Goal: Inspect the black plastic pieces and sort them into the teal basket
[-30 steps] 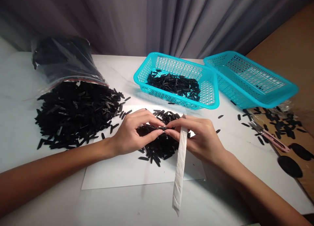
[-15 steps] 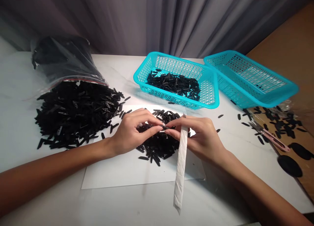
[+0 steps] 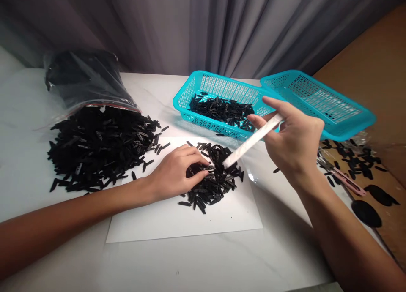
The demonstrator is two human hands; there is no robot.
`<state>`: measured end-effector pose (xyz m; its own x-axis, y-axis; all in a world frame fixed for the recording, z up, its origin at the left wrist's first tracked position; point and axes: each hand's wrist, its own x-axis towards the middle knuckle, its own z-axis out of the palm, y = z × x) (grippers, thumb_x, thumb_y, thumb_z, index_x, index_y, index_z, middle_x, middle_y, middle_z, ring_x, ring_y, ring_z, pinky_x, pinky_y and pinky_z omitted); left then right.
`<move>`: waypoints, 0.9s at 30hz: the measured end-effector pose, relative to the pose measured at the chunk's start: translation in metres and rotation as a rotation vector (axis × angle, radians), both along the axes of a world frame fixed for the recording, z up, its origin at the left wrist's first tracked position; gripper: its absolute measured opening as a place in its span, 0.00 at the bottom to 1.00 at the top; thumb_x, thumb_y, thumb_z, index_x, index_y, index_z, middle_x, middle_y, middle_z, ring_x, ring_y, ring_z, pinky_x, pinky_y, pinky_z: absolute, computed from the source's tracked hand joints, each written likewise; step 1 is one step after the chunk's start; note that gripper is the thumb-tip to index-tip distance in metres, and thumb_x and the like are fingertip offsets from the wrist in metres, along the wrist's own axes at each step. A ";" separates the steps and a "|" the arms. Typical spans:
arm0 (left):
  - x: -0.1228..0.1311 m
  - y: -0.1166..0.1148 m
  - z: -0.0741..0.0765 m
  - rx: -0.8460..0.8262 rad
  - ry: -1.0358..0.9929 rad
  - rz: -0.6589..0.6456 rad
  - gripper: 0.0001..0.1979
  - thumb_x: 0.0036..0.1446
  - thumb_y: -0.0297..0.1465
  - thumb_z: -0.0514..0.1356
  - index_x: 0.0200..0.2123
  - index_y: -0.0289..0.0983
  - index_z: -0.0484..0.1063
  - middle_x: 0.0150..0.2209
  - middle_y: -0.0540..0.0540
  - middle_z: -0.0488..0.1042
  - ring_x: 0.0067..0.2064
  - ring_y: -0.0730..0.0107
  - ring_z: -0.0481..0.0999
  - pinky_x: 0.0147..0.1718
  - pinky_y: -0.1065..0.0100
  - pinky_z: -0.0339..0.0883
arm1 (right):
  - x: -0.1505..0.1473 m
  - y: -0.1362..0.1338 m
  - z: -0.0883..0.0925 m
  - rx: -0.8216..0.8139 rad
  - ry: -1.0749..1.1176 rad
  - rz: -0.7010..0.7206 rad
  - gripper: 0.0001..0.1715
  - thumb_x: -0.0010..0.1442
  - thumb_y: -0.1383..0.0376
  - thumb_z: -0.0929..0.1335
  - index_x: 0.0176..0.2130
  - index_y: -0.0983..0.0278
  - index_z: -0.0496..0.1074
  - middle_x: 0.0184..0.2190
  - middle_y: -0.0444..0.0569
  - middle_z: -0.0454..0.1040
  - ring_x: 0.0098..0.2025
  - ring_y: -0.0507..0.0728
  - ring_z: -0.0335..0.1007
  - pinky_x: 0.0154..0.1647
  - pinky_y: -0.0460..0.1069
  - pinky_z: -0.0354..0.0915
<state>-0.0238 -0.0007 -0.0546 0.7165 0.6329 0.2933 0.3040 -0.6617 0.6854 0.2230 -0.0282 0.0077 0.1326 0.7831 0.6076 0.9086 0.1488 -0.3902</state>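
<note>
My left hand [image 3: 177, 171] rests on a small heap of black plastic pieces [image 3: 214, 178] on a white sheet [image 3: 177, 218], its fingertips pinched on one piece. My right hand [image 3: 293, 142] is raised over the near edge of the left turquoise basket [image 3: 222, 108], which holds several black pieces. It grips a long white wrapped tool [image 3: 252, 140] whose tip points down toward the heap.
A large pile of black pieces [image 3: 101, 146] spills from a clear plastic bag [image 3: 84, 78] at left. A second turquoise basket [image 3: 317, 104] stands at right. Pink snips [image 3: 344, 178] and scattered black pieces lie on a brown surface at the right edge.
My right hand has lifted away from my left hand and moved up and right toward the baskets, swinging the white tool round. My left hand stays on the heap.
</note>
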 end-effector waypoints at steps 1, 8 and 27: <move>0.000 0.000 -0.001 -0.019 -0.012 0.004 0.03 0.59 0.28 0.66 0.38 0.37 0.78 0.37 0.46 0.79 0.42 0.63 0.76 0.45 0.59 0.70 | 0.003 0.000 0.001 -0.019 0.019 0.008 0.16 0.62 0.56 0.73 0.47 0.61 0.79 0.27 0.49 0.79 0.27 0.58 0.72 0.30 0.53 0.63; -0.001 0.002 0.000 -0.143 -0.105 0.088 0.02 0.60 0.27 0.65 0.35 0.38 0.79 0.34 0.49 0.80 0.35 0.71 0.77 0.36 0.69 0.70 | -0.024 -0.018 -0.023 -0.483 -0.197 0.510 0.12 0.61 0.60 0.74 0.42 0.64 0.81 0.29 0.51 0.80 0.26 0.56 0.73 0.27 0.49 0.60; -0.001 0.000 0.006 -0.064 -0.202 0.107 0.04 0.60 0.31 0.66 0.38 0.38 0.79 0.35 0.47 0.81 0.39 0.66 0.77 0.41 0.63 0.70 | -0.036 -0.025 -0.027 -0.432 0.106 0.498 0.04 0.60 0.67 0.70 0.34 0.64 0.76 0.21 0.42 0.72 0.20 0.48 0.57 0.23 0.44 0.56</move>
